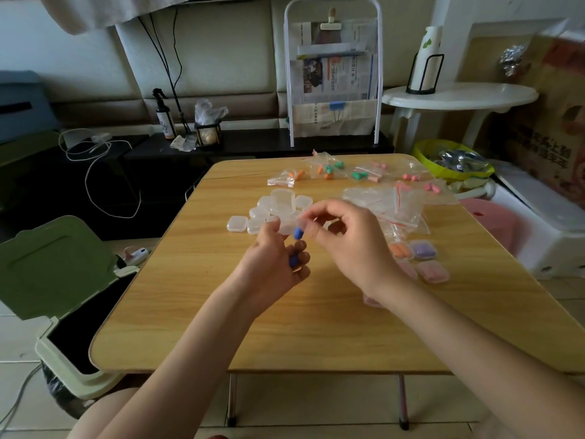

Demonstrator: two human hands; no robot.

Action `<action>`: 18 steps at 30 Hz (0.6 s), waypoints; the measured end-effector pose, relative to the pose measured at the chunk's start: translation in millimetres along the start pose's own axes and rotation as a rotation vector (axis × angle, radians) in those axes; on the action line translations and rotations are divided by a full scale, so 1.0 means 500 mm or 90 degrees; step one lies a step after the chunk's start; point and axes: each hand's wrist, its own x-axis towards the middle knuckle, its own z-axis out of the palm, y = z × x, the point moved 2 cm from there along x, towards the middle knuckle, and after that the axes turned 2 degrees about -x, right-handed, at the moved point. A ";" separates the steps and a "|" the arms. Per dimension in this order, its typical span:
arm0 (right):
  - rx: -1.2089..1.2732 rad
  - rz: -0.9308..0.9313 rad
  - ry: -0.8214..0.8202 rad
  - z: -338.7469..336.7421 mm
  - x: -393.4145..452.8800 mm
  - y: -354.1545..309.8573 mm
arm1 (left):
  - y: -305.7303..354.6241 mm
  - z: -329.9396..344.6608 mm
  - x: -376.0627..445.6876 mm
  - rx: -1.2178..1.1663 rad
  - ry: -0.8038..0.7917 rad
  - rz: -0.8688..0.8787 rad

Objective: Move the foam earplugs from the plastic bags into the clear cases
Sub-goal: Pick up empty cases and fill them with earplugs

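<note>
- Over a low wooden table [316, 327], a person's left hand [275, 264] curls its fingers around a blue foam earplug [292, 260], while thumb and forefinger pinch one side of a small clear case [289, 227].
- The right hand [345, 239] meets it from the other side, fingers bent, pinching the same case at its lid edge; a second blue earplug [297, 232] hangs just below the case, between the two hands. Whether that plug is inside the case or only held against it cannot be told.
- Just beyond the left hand lies a heap of empty clear cases [272, 207], touching one another.
- Beyond the right hand sits a loose pile of flat plastic bags [392, 201] with red seal strips.
- Farther out from both hands, small bags hold orange [296, 175], green [359, 175] and pink earplugs [432, 186].
- Beside the right wrist, on its outer side, four filled cases [421, 258] sit close together, with orange, purple and pink plugs showing inside.
- Off the table's edge, outside the left forearm, a green bin [47, 274] stands with its lid raised.
</note>
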 end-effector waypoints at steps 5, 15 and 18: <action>0.078 0.086 0.022 -0.012 0.008 0.012 | -0.009 0.017 -0.008 0.092 -0.019 0.028; -0.080 0.105 0.005 -0.005 0.012 0.020 | -0.007 0.026 -0.015 0.109 -0.057 0.030; -0.079 0.086 0.000 -0.007 0.012 0.017 | -0.006 0.024 -0.014 0.088 -0.057 0.044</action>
